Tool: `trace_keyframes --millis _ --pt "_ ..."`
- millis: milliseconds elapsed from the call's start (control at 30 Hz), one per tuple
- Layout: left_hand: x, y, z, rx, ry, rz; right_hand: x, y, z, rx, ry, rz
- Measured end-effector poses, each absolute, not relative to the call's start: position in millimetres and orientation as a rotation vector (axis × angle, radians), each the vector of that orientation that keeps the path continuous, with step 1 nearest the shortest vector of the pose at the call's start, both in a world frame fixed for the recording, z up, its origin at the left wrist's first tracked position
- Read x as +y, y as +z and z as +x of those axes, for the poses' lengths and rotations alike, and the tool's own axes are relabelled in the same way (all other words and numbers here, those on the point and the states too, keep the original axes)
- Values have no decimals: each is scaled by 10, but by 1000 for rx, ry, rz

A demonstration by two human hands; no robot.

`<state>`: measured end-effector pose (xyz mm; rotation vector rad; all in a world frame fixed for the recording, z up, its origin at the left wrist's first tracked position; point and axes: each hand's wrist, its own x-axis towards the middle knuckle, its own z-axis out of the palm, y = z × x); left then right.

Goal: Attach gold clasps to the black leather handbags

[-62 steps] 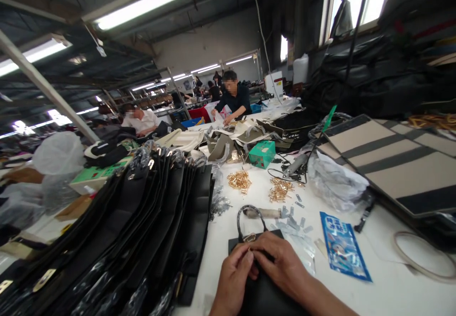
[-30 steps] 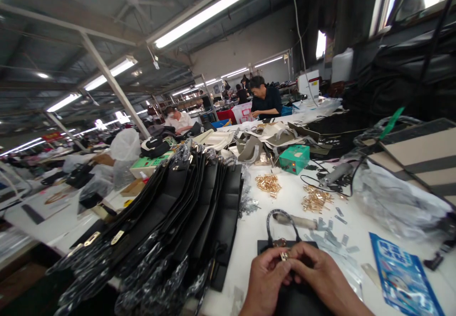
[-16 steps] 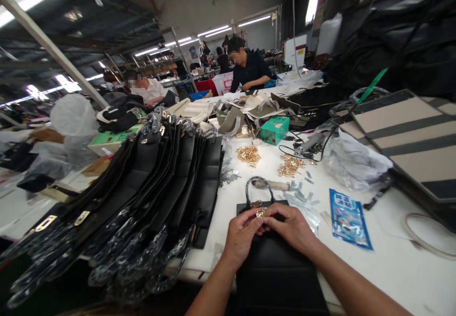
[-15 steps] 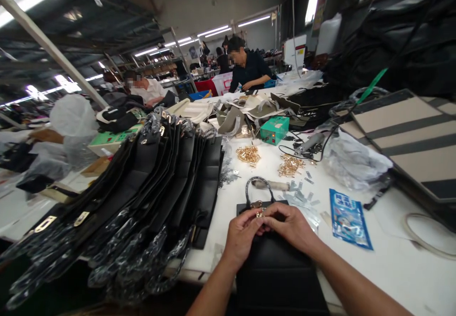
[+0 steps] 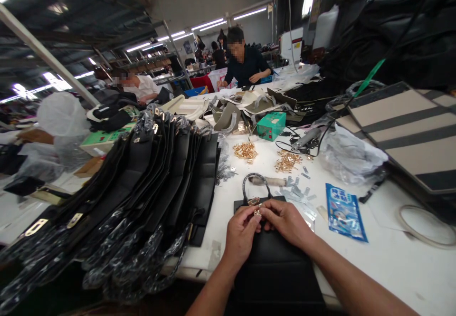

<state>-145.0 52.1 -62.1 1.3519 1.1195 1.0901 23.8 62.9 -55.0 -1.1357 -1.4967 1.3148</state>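
A black handbag [image 5: 278,268] lies flat on the white table in front of me, its wrapped loop handle [image 5: 257,177] pointing away. Over its upper end, my left hand [image 5: 239,235] and my right hand [image 5: 288,222] meet, fingertips pinched together. Between them is a small gold metal fitting [image 5: 258,213], partly covered by the fingers. A second gold piece, an oval plate [image 5: 253,201], shows on the bag just beyond the fingertips. Which exact part of the fitting each hand grips is hard to make out.
Many black bags [image 5: 156,178] stand stacked at left. Gold fittings lie in two piles [image 5: 245,151], [image 5: 288,161] beyond the bag, near flat metal plates [image 5: 299,192]. A green box [image 5: 271,126], a blue packet [image 5: 345,212] and a plastic bag [image 5: 351,154] sit around. A co-worker [image 5: 245,64] works across the table.
Both hands stay together at the gold fitting, with slight finger shifts. The view has turned a little to the right. The co-worker across the table has moved an arm outward.
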Motion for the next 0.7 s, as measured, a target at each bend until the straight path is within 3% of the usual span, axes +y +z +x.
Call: trace_keyframes --millis 167,467,700 --pt "515 -641 -1433 1146 1087 1409 601 -557 220 -1544 1201 -1171" --pt "546 -633 -1455 1142 1087 1300 605 -550 224 -1345 1394 -1067" --pt "548 -557 -1431 1160 1082 1275 596 -544 204 -1359 1330 -1087"
